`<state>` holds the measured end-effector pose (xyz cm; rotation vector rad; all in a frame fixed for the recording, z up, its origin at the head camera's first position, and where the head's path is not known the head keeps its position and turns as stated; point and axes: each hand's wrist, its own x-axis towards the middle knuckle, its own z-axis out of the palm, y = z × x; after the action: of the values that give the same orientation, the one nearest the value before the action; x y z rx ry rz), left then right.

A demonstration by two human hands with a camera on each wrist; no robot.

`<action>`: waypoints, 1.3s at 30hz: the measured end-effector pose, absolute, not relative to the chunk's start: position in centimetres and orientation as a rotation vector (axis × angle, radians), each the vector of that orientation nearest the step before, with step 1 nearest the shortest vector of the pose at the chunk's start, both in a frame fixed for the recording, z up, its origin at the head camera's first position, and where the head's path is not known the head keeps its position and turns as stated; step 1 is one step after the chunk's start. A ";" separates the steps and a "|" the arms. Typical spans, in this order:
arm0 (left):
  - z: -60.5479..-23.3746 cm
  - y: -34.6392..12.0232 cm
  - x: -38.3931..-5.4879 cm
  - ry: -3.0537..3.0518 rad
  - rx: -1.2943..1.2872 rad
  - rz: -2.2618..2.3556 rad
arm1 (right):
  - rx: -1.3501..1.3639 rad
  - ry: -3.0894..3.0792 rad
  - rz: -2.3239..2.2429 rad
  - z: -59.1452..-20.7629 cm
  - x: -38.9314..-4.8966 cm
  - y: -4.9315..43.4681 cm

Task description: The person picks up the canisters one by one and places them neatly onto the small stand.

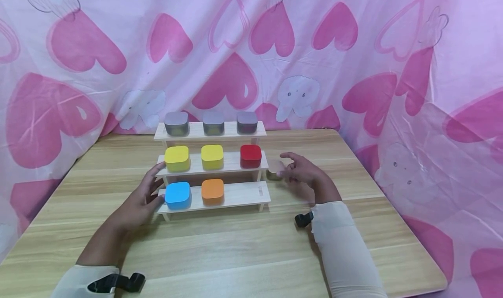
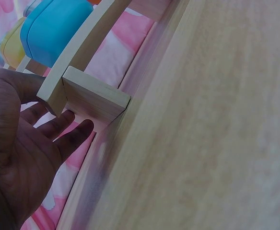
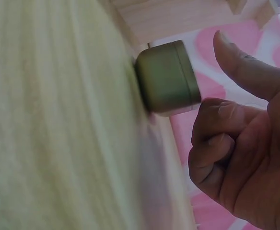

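Note:
A tiered wooden display stand (image 1: 243, 196) carries small rounded square boxes. My left hand (image 1: 139, 200) holds the left end of its lowest shelf, thumb and fingers around the board end beside the shelf leg (image 2: 94, 93). Closest to that hand is a blue box (image 1: 178, 196), with an orange box (image 1: 212, 192) to its right. On the table right of the stand, an olive-grey box (image 3: 166, 79) stands upright. My right hand (image 1: 302, 171) is beside that box, thumb held away and the other fingers bent near its top edge; touching cannot be told.
The middle shelf bears two yellow boxes, left (image 1: 177, 159) and centre (image 1: 212, 157), and a red box (image 1: 250, 156). Several grey boxes (image 1: 213, 124) line the top shelf. A pink heart-print curtain (image 1: 306, 62) hangs behind the wooden table (image 1: 220, 254).

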<state>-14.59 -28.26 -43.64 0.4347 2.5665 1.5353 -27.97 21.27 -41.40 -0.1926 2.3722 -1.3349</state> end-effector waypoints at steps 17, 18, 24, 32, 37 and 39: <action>-43.7 -28.2 -14.5 2.574 0.471 1.541 | -0.124 2.391 -1.275 -42.9 -28.2 21.0; -43.7 -28.2 -14.5 2.574 0.474 1.542 | -0.122 2.389 -1.275 -43.0 -28.2 21.0; -43.6 -28.2 -14.5 2.578 0.470 1.542 | -0.139 2.357 -1.298 -43.4 -28.2 20.9; -43.6 -28.2 -14.5 2.579 0.476 1.542 | -0.132 2.371 -1.296 -43.7 -28.2 20.9; -43.7 -28.3 -14.5 2.582 0.483 1.541 | -0.140 2.357 -1.300 -44.0 -28.3 21.0; -43.8 -28.3 -14.6 2.580 0.484 1.544 | -0.141 2.350 -1.311 -44.0 -28.3 21.0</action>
<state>-14.60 -28.31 -43.77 0.4839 2.5799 1.5435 -28.32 21.03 -44.04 -0.1414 2.3496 -1.3105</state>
